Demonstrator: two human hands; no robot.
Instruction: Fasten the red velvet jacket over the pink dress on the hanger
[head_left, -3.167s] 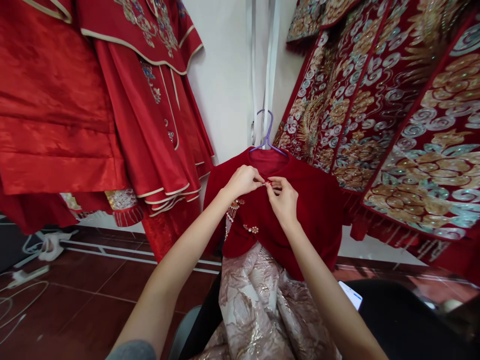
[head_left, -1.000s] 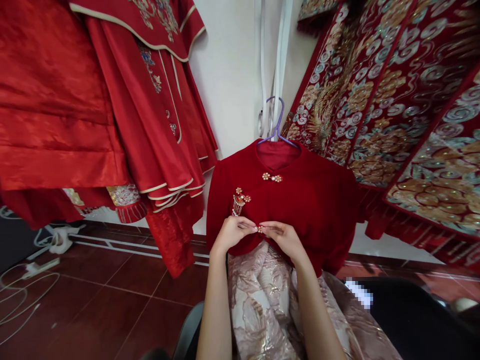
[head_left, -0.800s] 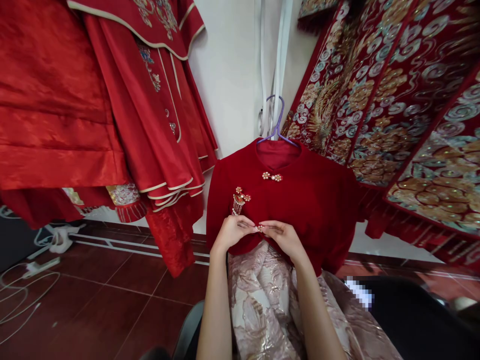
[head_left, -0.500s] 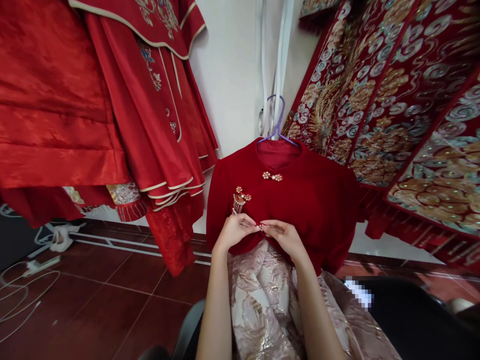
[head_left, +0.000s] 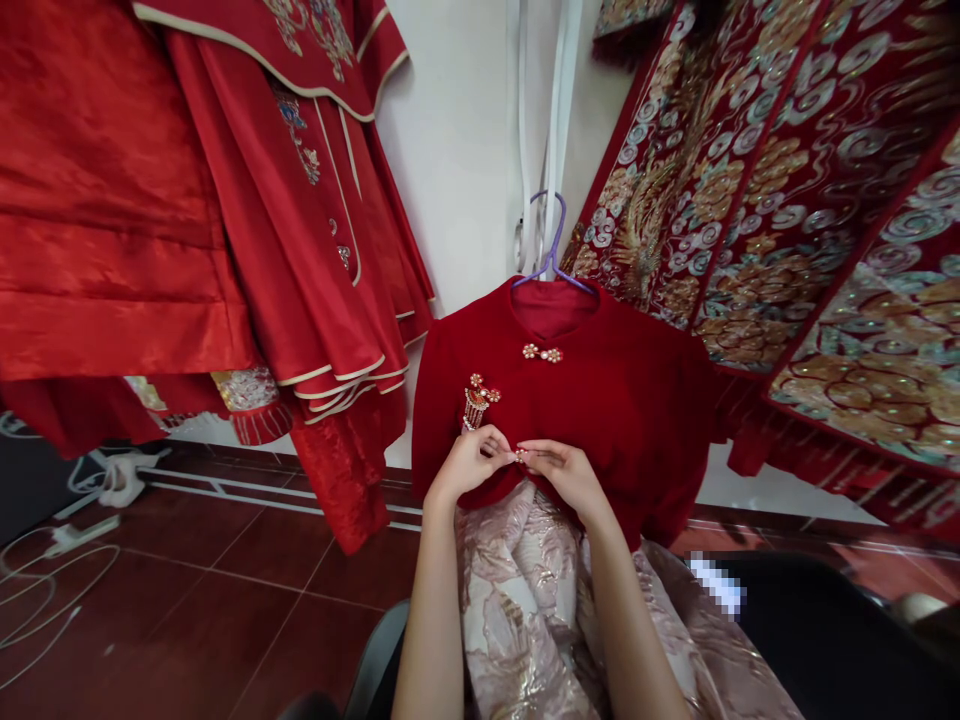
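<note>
A dark red velvet jacket (head_left: pixel 630 400) hangs on a purple hanger (head_left: pixel 553 245) in front of me. Its top clasp (head_left: pixel 542 353) of pearl beads is fastened, and a tasselled brooch (head_left: pixel 478 398) sits on its left chest. My left hand (head_left: pixel 466 463) and my right hand (head_left: pixel 566 472) meet at the lower front edge, each pinching one side of a small beaded lower clasp (head_left: pixel 520 456). Below the jacket hangs a pink and gold brocade skirt (head_left: pixel 525 600).
Red satin garments (head_left: pixel 225 200) hang at the left. Embroidered red robes with gold and blue swirls (head_left: pixel 787 200) hang at the right. White cables (head_left: pixel 52 570) lie on the dark red tiled floor. A dark chair (head_left: pixel 810 640) stands at the lower right.
Both hands went down from the top clasp, now fastened, to the lower clasp. Over the last second they have stayed there with only small finger movements.
</note>
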